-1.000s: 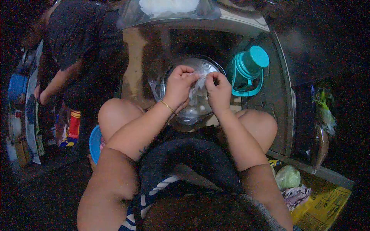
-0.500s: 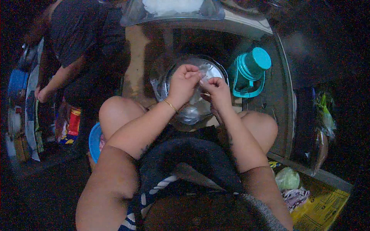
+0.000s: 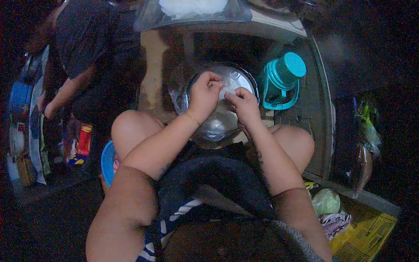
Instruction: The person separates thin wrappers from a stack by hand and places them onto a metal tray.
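My left hand (image 3: 204, 95) and my right hand (image 3: 245, 106) are close together over a round, shiny metal basin (image 3: 235, 78) between my knees. Pinched between the fingertips of both is a thin, whitish, see-through piece of plastic (image 3: 224, 92); its exact kind is too blurred to tell. Clear crumpled plastic (image 3: 177, 99) hangs at the basin's left rim. A gold bracelet circles my left wrist.
To the right stands a teal bucket (image 3: 271, 94) with a teal dipper (image 3: 291, 66). A clear tub (image 3: 146, 17) of white stuff is ahead. At left, a person in a dark shirt (image 3: 83, 39) bends over. A blue basin (image 3: 107, 163) sits by my left knee.
My hands have drawn slightly apart at the fingertips, with the plastic still between them. The view has shifted a little. The other person's arm has moved slightly.
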A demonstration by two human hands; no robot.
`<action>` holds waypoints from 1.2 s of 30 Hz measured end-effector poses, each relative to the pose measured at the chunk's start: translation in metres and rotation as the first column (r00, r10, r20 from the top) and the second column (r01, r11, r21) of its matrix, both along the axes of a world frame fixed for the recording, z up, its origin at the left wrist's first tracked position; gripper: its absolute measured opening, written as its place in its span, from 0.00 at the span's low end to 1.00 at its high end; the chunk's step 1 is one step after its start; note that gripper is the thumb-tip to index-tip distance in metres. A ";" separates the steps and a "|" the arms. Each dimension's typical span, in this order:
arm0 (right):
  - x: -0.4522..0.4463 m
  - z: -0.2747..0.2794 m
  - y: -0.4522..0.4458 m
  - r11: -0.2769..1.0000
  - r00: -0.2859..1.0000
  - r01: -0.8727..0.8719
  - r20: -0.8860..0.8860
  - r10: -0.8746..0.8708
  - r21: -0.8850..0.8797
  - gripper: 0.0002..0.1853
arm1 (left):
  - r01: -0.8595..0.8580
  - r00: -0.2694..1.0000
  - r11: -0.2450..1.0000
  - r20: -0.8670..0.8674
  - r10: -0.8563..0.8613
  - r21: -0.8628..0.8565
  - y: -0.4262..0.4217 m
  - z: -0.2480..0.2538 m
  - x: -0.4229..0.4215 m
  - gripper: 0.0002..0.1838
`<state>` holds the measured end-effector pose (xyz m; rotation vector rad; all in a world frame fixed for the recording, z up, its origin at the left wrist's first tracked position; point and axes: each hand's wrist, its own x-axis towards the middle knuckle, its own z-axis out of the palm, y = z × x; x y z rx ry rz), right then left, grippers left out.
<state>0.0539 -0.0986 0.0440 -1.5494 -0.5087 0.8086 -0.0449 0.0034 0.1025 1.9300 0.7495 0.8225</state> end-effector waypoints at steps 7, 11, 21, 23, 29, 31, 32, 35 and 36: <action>0.010 0.018 -0.004 0.998 0.998 -0.023 -0.055 0.026 0.055 0.09 | 0.071 0.997 0.981 -0.043 -0.064 0.180 0.011 -0.001 0.000 0.07; 0.017 0.024 -0.007 0.992 0.980 -0.042 -0.189 0.064 0.116 0.09 | 0.063 0.995 0.989 -0.082 -0.053 0.133 0.014 0.006 -0.002 0.08; 0.005 0.030 0.002 0.988 0.943 -0.080 -0.310 0.119 0.133 0.05 | 0.115 0.969 0.917 -0.160 -0.189 -0.382 0.020 0.006 -0.004 0.17; 0.006 0.023 -0.001 0.993 0.976 -0.109 -0.186 0.114 0.034 0.06 | 0.147 0.973 0.923 -0.115 -0.199 -0.356 0.022 -0.004 -0.003 0.17; 0.015 0.000 -0.002 0.995 0.988 -0.063 0.136 0.073 -0.077 0.12 | 0.217 0.889 0.967 -0.382 -0.252 -0.133 0.025 0.013 -0.007 0.16; 0.014 0.004 -0.002 0.993 0.981 -0.055 0.181 0.072 -0.100 0.12 | 0.217 0.860 0.964 -0.438 -0.262 -0.152 0.026 0.014 -0.008 0.17; 0.013 0.007 -0.003 0.992 0.976 -0.053 0.202 0.076 -0.117 0.12 | 0.218 0.868 0.966 -0.426 -0.256 -0.136 0.026 0.010 -0.008 0.17; 0.005 0.017 -0.003 0.995 0.947 0.000 0.321 0.033 -0.103 0.10 | 0.229 0.862 0.961 -0.427 -0.273 -0.153 0.029 0.006 -0.008 0.17; 0.002 0.019 -0.003 0.996 0.930 0.024 0.368 0.009 -0.084 0.10 | 0.234 0.855 0.958 -0.433 -0.284 -0.168 0.029 0.007 -0.008 0.16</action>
